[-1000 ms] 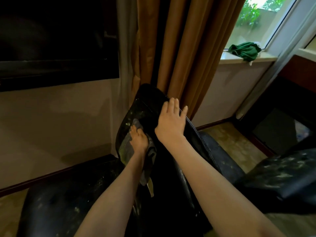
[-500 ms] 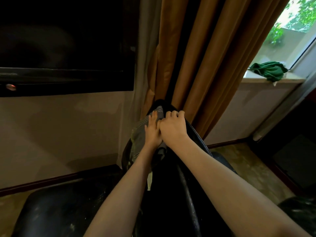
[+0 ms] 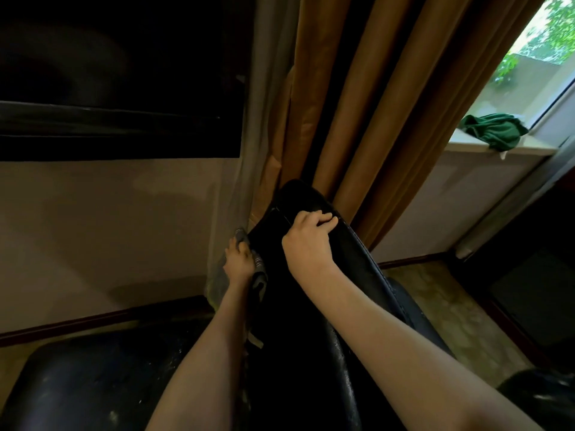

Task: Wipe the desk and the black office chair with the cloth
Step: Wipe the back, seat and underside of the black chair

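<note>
A: Why is the right hand (image 3: 308, 241) up there?
B: Its fingers curl over the top rim of the chair (image 3: 311, 353) back and grip it. My guess is that it braces the chair so it can't swivel or roll while the side is rubbed.
A: And the cloth (image 3: 259, 276)?
B: It's under the left hand (image 3: 238, 262), whose fingers bunch round it and press it to the back's left edge, lower than the right hand. A tail of it hangs beside the forearm.
A: So the chair is the step in hand?
B: It looks so. The padding (image 3: 93, 381) at lower left shows pale specks, so I'd judge more wiping is due. I can't pick out the table here.
A: Is anything in the way?
B: The curtain (image 3: 357, 104) hangs just behind the back, so the cloth might catch it. A green rag (image 3: 494, 132) lies on the sill (image 3: 466, 147), well apart.
</note>
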A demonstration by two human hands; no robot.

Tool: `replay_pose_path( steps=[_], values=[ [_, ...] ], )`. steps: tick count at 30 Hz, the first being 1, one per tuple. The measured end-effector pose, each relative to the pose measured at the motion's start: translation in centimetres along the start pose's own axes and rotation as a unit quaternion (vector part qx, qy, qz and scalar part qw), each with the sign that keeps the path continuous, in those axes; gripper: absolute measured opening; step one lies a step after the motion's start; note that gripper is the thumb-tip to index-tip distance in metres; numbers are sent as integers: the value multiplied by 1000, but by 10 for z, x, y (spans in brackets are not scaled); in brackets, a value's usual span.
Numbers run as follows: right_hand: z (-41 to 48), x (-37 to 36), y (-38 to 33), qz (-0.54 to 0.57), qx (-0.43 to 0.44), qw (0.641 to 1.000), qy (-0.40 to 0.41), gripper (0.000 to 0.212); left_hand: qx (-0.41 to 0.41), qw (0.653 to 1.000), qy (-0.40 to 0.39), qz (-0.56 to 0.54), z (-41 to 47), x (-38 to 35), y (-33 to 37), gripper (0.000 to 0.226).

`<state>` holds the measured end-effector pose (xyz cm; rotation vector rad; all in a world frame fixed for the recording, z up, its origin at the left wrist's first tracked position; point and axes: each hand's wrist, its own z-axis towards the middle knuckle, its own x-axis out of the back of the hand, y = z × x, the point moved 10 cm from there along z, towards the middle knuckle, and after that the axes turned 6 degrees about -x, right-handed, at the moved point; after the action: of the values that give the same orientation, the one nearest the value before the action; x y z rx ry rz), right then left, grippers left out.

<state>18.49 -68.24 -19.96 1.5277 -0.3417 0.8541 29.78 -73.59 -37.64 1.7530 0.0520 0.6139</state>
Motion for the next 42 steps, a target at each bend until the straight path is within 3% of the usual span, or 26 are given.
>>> replay_pose_path(
  steps=[2, 4, 8, 10, 13, 15, 17, 19, 21, 25, 29, 36, 42],
  values=[
    [-5, 0, 0, -5, 6, 1000, -8, 37, 16, 1000, 17, 9, -9, 5, 4, 43],
    [-8, 5, 3, 12, 23, 999, -20, 39, -19, 999, 35, 16, -20, 12, 23, 40],
    [-15, 22, 24, 211, 59, 975, -46, 40, -119, 989, 13, -90, -34, 10, 101, 37],
    [-21, 19, 52, 363, 4, 930, -56, 54, -209, 971, -17, -113, -53, 1, 155, 39],
    [-38, -24, 106, 406, -135, 890, -155, 80, -266, 958, -65, -87, -83, -16, 195, 41],
    [-56, -57, 118, 465, -158, 823, -287, 66, -264, 960, -73, -60, -91, -21, 199, 41],
    [-68, -71, 116, 542, -163, 759, -322, 46, -248, 965, -71, -50, -91, -20, 197, 41],
    [-71, -77, 121, 555, -199, 758, -277, 39, -253, 962, -93, -44, -106, -25, 197, 41],
    [-73, -78, 126, 558, -227, 760, -243, 33, -322, 938, -129, -16, -141, -34, 207, 40],
    [-81, -79, 129, 583, -229, 737, -255, 28, -378, 909, -173, 26, -174, -38, 213, 62],
    [-85, -76, 125, 586, -221, 741, -241, 40, -388, 895, -195, 99, -165, -46, 215, 45],
    [-94, -63, 121, 579, -222, 754, -216, 35, -274, 955, -98, 49, -106, -23, 202, 44],
    [-102, -50, 123, 568, -240, 767, -178, 21, -273, 957, -96, 27, -117, -28, 197, 44]
  ],
)
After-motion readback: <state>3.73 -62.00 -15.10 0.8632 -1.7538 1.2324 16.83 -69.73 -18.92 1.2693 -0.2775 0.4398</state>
